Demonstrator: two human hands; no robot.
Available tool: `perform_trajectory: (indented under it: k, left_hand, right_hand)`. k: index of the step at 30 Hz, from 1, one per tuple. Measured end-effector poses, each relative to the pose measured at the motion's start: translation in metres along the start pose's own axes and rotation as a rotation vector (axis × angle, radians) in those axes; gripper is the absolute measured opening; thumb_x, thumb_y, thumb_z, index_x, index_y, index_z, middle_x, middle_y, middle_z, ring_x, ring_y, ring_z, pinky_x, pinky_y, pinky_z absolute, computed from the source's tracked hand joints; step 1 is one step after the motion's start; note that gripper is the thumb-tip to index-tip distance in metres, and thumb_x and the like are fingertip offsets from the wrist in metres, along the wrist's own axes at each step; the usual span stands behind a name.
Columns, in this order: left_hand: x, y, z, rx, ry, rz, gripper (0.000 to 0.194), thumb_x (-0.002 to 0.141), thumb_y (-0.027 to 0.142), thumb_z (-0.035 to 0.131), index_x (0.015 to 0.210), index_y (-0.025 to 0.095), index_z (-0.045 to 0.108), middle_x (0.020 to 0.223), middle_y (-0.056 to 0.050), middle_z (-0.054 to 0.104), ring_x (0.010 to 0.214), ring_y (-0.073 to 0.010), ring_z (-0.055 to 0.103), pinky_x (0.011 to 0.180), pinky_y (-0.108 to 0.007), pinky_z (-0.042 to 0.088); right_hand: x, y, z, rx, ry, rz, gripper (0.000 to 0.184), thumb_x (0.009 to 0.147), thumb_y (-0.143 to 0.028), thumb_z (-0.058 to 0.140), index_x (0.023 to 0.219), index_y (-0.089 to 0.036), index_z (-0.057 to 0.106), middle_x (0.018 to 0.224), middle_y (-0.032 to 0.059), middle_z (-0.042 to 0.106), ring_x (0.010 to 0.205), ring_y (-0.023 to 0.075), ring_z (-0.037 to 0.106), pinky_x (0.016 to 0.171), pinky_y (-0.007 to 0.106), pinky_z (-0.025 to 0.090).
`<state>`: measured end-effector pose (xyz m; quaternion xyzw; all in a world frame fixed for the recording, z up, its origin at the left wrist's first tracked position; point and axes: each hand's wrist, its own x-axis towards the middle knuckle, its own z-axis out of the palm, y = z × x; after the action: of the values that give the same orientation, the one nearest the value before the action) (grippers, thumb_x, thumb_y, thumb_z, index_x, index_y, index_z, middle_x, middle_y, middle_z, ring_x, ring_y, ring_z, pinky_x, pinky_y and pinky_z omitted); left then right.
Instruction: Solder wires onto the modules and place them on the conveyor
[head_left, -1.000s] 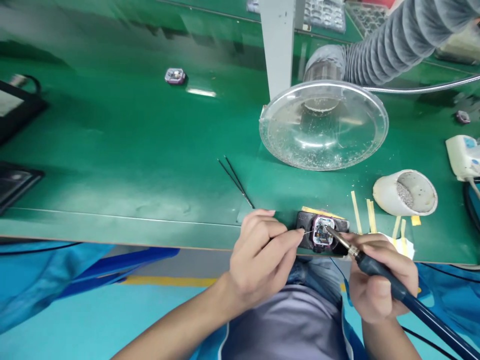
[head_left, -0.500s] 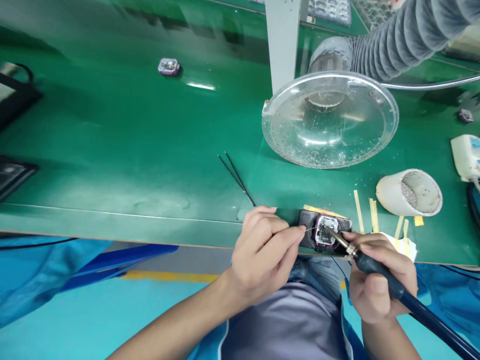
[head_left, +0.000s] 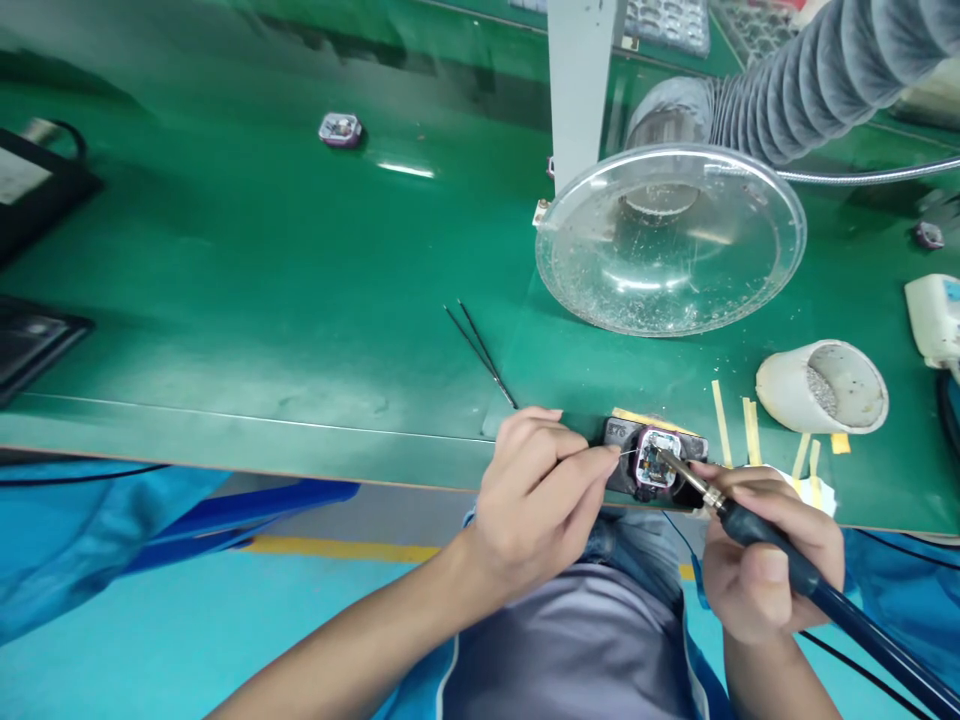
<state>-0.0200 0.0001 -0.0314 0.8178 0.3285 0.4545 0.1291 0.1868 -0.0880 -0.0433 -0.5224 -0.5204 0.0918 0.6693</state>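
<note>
- Bright, even light, seemingly from overhead
- White streak of glare on the green desk, upper middle
- Sharp highlights along the rim of the clear plastic hood
- Only soft, faint shadows
- Wide-angle bowing toward the edges, slight softness in the far corners

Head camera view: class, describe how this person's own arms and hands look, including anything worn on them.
The left hand and right hand are bare, with no gloves, rings or watch showing, and the nails are short. The left forearm and right forearm are also bare as far as the frame shows. A blue work coat with white edging hangs open over a grey shirt.
</note>
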Motion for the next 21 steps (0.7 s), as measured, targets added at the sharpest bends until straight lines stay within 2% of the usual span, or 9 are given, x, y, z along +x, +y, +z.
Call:
perform_trajectory:
  k: [3, 9, 21]
  left_hand:
    - [0.0, -0.0003, -0.0001, -0.002, -0.001, 0.004, 0.024, 0.105, 0.002, 0.072, 0.116, 0.023, 0.076, 0.091, 0.001, 0.074, 0.084, -0.0167, 0.07, 0.105, -0.042, 0.065]
    - [-0.0014, -0.001, 0.0007, -0.014, 0.0, 0.004, 0.025, 0.104, 0.0, 0.073, 0.117, 0.022, 0.076, 0.092, 0.0, 0.074, 0.085, -0.0172, 0.069, 0.106, -0.042, 0.064]
    - [-0.0015, -0.0017, 0.0009, -0.025, 0.005, 0.011, 0.025, 0.104, 0.001, 0.073, 0.117, 0.021, 0.077, 0.093, 0.0, 0.073, 0.085, -0.0177, 0.069, 0.106, -0.042, 0.064]
  right_hand:
    - [0.0006, 0.0007, 0.0013, -0.002, 0.042, -0.03, 0.025, 0.112, -0.044, 0.073, 0.116, -0.02, 0.078, 0.09, 0.0042, 0.071, 0.085, 0.0289, 0.079, 0.074, 0.052, 0.074]
    - [0.0007, 0.0013, 0.0011, -0.004, 0.015, -0.009, 0.026, 0.111, -0.045, 0.074, 0.114, -0.019, 0.078, 0.089, 0.0045, 0.072, 0.086, 0.0298, 0.08, 0.075, 0.052, 0.074]
    - [0.0014, 0.0046, 0.0068, 0.025, 0.066, -0.02, 0.024, 0.108, -0.043, 0.075, 0.113, -0.019, 0.08, 0.089, 0.0042, 0.073, 0.084, 0.0276, 0.078, 0.072, 0.048, 0.072]
